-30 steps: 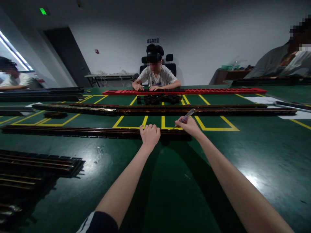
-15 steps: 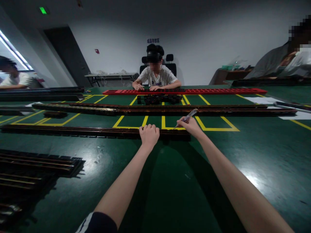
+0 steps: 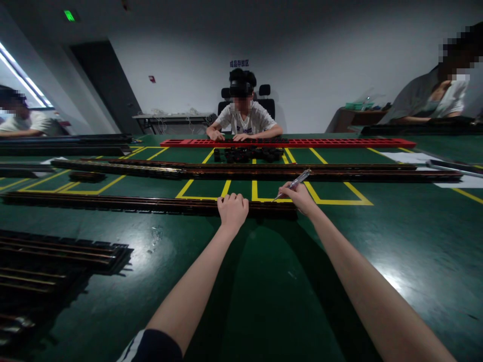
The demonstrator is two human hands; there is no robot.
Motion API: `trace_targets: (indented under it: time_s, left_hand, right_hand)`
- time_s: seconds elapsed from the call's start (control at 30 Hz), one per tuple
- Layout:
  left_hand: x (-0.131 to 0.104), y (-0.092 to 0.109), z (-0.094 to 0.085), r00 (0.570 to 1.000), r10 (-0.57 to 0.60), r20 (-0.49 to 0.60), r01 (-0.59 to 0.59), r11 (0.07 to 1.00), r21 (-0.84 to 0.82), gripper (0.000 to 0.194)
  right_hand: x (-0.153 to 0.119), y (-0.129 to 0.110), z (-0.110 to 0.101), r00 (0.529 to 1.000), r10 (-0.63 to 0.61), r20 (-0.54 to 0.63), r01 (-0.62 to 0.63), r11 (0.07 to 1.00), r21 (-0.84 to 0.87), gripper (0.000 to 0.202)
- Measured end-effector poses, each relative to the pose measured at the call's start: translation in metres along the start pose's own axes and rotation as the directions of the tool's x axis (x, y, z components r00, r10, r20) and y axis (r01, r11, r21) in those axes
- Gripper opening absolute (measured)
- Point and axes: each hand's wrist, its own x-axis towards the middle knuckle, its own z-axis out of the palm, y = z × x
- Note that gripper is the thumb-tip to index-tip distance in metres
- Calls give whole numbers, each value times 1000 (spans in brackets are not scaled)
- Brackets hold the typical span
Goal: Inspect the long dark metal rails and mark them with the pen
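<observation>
A long dark strip (image 3: 169,205) with thin coppery lines lies crosswise on the green table in front of me. Near its right end, my left hand (image 3: 233,213) rests over it, the fingers curled on its far edge. My right hand (image 3: 300,197) is closed round a slim screwdriver (image 3: 300,178) with a clear handle. The tool leans, its thin tip pointing down and left at the strip's upper edge. Whether the tip touches the strip I cannot tell.
More dark strips (image 3: 320,173) lie beyond, and a stack (image 3: 56,254) sits at the near left. A red slotted rail (image 3: 350,143) and a pile of black parts (image 3: 249,154) lie in front of a co-worker (image 3: 243,115) opposite. Papers (image 3: 400,157) lie right.
My right hand and the screwdriver have shifted slightly right along the strip. My left hand keeps its hold. The person at the far right has leaned a little to the left.
</observation>
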Motion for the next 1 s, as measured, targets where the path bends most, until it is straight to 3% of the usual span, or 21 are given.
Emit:
trace_targets:
  time_s: [0.23,0.5,0.63,0.77,0.9,1.0]
  left_hand:
    - [0,-1,3,1000,2,-24,-1,999,45,43]
    - [-1,-1,5,999,16,-44,-15,1000,22,41]
    - [-2,2,4,981,154,-117,-145,987,75,42]
    - [-4,5,3,932,341,-124,-328,937,118,41]
    - [-4,6,6,897,437,-61,-429,896,114,41]
    - [-3,6,9,896,445,7,-444,893,67,40]
  right_hand:
    - [4,9,-1,997,-4,-81,9,998,66,15]
    - [0,3,-4,1000,-15,-1,15,997,70,14]
    - [0,4,-4,1000,-22,-19,23,999,36,14]
    - [2,8,-2,998,-45,-34,45,999,18,14]
    - [3,8,-2,997,-63,-34,63,998,-12,16]
    - [2,6,-3,997,-74,-23,73,996,-41,17]
